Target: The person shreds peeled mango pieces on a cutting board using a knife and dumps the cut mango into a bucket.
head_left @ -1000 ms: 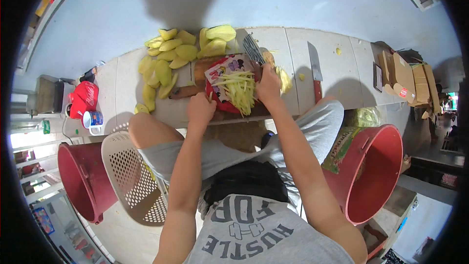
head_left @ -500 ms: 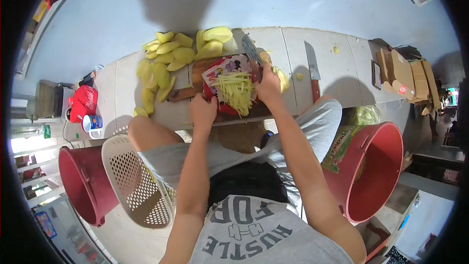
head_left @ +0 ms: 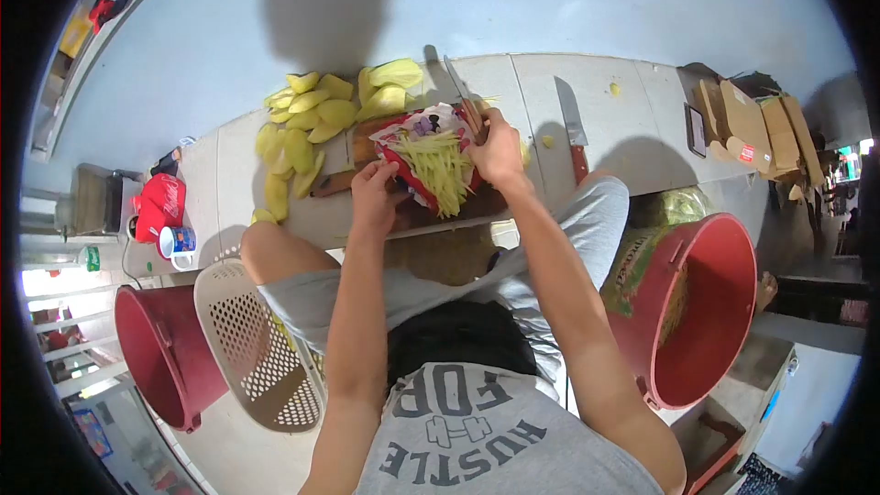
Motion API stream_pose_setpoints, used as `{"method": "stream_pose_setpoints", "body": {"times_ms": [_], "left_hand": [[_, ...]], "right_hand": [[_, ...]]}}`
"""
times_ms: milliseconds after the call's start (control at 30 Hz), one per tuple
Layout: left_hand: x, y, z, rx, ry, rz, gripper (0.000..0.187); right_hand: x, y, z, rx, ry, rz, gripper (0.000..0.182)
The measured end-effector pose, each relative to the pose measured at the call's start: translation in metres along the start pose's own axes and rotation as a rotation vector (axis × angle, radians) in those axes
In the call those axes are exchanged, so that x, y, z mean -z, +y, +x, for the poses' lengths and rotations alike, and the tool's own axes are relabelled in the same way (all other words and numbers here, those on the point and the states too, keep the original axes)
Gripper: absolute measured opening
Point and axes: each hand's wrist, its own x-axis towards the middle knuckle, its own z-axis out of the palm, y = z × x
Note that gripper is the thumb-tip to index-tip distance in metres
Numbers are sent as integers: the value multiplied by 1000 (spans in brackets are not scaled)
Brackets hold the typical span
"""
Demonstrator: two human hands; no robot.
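Note:
A cloth [head_left: 421, 186] with a cartoon print and red border lies on a wooden cutting board [head_left: 368, 144], carrying a heap of thin pale-green fruit strips [head_left: 438, 170]. My left hand [head_left: 374, 192] pinches the cloth's left edge, slightly raised. Closed around the handle of a wooden-handled blade [head_left: 461, 90] is my right hand [head_left: 498, 154], at the cloth's right edge; the blade points away, nearly edge-on. Whether those fingers also grip the cloth is hidden. Peeled yellow-green fruit pieces [head_left: 302, 119] are piled left of the board.
A large knife [head_left: 570, 119] lies on the tiled surface to the right, with a phone [head_left: 697, 131] and cardboard boxes [head_left: 747, 128] beyond. At left stand a mug [head_left: 177, 242] and a red bag [head_left: 161, 206]. Red bins [head_left: 163, 348] [head_left: 710, 312] and a perforated basket [head_left: 243, 339] flank my legs.
My left hand has lifted a little and moved with the cloth's edge. The blade in my right hand has turned from showing its broad face to nearly edge-on. The view shifted slightly.

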Motion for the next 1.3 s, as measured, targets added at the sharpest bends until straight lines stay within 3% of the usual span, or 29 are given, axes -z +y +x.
{"method": "stream_pose_setpoints", "body": {"times_ms": [233, 367, 500, 667, 767, 933, 1000, 1100, 1300], "left_hand": [[-78, 24, -37, -14, -217, -96, 9], [-153, 14, -63, 14, -522, -225, 18], [-239, -17, -101, 167, -733, -303, 21], [-335, -82, -164, 364, -967, -139, 13], [-358, -129, -180, 449, -1049, 30, 10], [-369, -150, -191, 543, -1043, 70, 8], [-374, -143, -190, 540, -1051, -21, 6], [-382, -119, -185, 526, -1083, -112, 6], [-367, -59, -170, 427, -968, -215, 15]], "right_hand": [[102, -14, -10, 85, 186, 7, 39], [202, -5, -46, 45, 376, -66, 46], [299, 3, -112, -124, 543, -137, 48], [378, 73, -195, -318, 822, -249, 44], [395, 95, -237, -419, 933, -241, 41], [397, 131, -282, -505, 1040, -168, 39], [396, 150, -291, -411, 1023, -140, 37], [392, 156, -291, -442, 1013, 17, 35], [387, 145, -284, -387, 1066, 189, 29]]}}
